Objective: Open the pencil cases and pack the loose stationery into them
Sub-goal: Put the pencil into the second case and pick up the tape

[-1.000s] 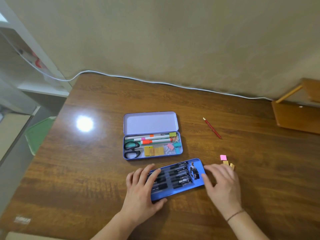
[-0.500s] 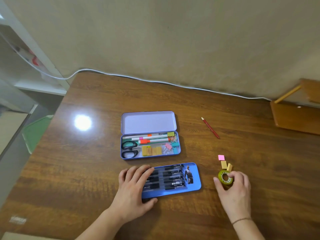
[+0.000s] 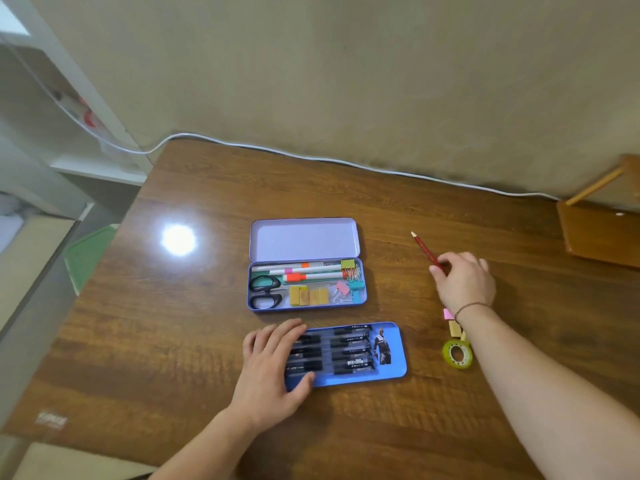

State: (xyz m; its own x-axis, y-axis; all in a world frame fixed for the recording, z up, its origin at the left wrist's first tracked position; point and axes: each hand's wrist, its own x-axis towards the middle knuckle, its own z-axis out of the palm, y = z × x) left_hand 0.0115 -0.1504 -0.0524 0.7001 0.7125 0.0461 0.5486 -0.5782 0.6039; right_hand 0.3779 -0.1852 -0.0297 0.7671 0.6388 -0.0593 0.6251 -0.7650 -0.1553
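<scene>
An open purple tin pencil case (image 3: 304,240) lies mid-table, holding markers, scissors, erasers and binder clips. In front of it lies a closed blue pencil case (image 3: 389,372) printed with pens and a figure. My left hand (image 3: 273,365) lies flat on its left end, thumb at the front edge. My right hand (image 3: 464,282) is stretched out to the right, fingertips pinched on the near end of a red pencil (image 3: 424,249) that lies on the table. A green tape roll (image 3: 457,354), a pink block (image 3: 447,314) and a tan block (image 3: 454,329) lie beside my right forearm.
A white cable (image 3: 311,157) runs along the back edge of the wooden table (image 3: 194,341) by the wall. A wooden stand (image 3: 599,233) sits at the far right. The table's left edge drops off to a floor with a green mat (image 3: 90,254).
My right hand left the blue case, touched the green tape roll, then left it on the table and reached farther back to the red pencil. My left hand stayed on the blue case.
</scene>
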